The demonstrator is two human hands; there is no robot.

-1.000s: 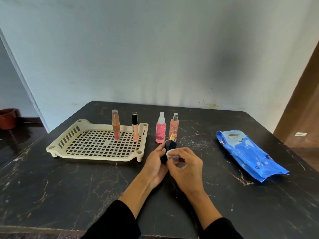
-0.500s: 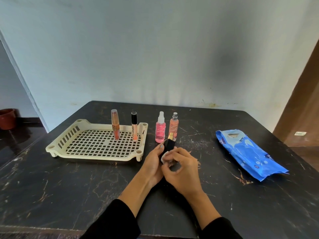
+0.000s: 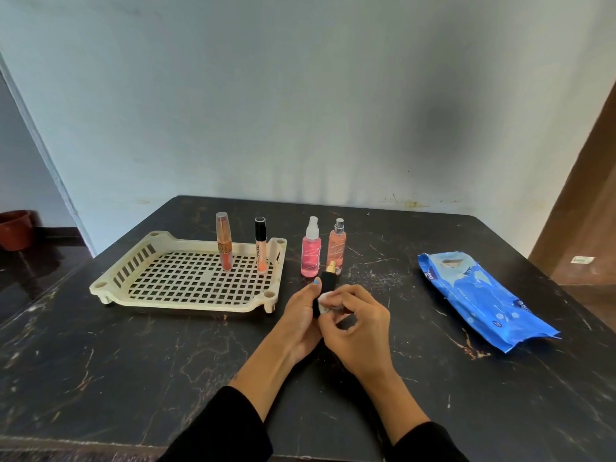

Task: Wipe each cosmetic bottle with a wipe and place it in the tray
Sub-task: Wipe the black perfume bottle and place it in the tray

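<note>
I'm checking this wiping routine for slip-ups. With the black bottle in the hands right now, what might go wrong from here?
1. The left hand holds the black bottle just in front of two upright spray bottles, pink and peach; a careless move toward the tray might topple them.
2. Two slim tubes stand upright on the tray's open grid; setting the bottle down beside them may tip them.
3. The small wipe, pinched in the right hand, might slip.

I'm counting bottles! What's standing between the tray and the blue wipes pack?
In the head view: two spray bottles, pink and peach, between tray and pack.
</note>
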